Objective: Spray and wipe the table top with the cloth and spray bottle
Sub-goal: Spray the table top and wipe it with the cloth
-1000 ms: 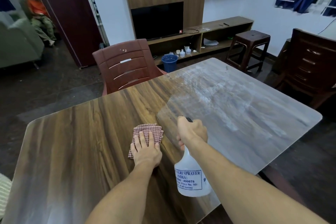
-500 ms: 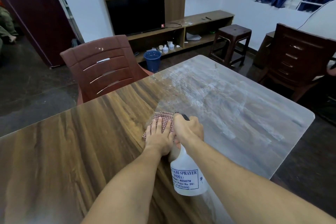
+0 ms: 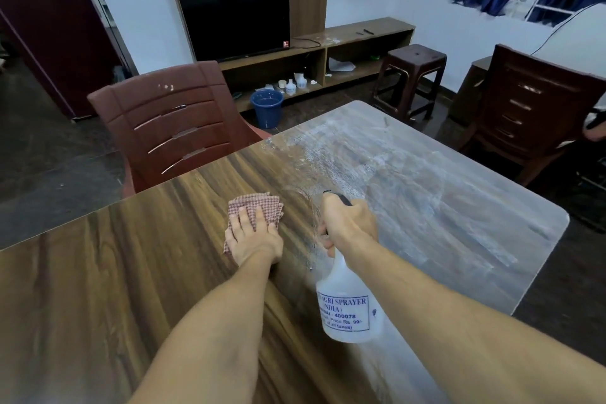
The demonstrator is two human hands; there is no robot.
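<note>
A wood-grain table top (image 3: 108, 289) fills the lower view; its right half looks pale, wet and streaked. A folded red-and-white checked cloth (image 3: 262, 207) lies flat near the table's middle. My left hand (image 3: 252, 239) presses down on the cloth with straight fingers. To its right, my right hand (image 3: 349, 226) grips the trigger head of a translucent white spray bottle (image 3: 349, 308) with a blue printed label. The bottle is held above the table, nozzle pointing away from me over the wet part.
A brown plastic chair (image 3: 170, 125) stands at the table's far edge, another dark chair (image 3: 541, 115) at the right. A blue bucket (image 3: 267, 106), a stool (image 3: 411, 75) and a TV unit (image 3: 236, 21) lie beyond.
My left hand slid the cloth right, close to the bottle, then back left, a gap open between both hands. The right hand keeps its grip on the sprayer.
</note>
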